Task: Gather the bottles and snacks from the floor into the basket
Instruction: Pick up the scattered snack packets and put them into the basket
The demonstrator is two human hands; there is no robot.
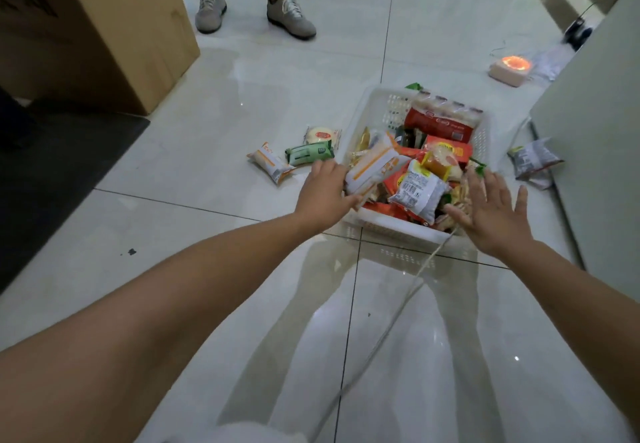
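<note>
A white plastic basket (388, 226) on the tiled floor is piled with several snack packets. My left hand (323, 193) grips a white and orange packet (372, 165) over the basket's left rim. My right hand (493, 208) hovers with spread fingers over the basket's near right corner, holding nothing. Left of the basket, three packets lie on the floor: a white and orange one (270, 162), a green one (309, 153) and a round pale one (322, 135). A grey packet (533, 158) lies to the basket's right.
A large cardboard box (104, 27) stands at the back left beside a dark mat (52, 183). Another person's shoes (291, 16) are at the far side. A glowing device (512, 68) sits at the back right. A grey panel (606, 148) bounds the right. A thin cord (398, 307) runs across the floor.
</note>
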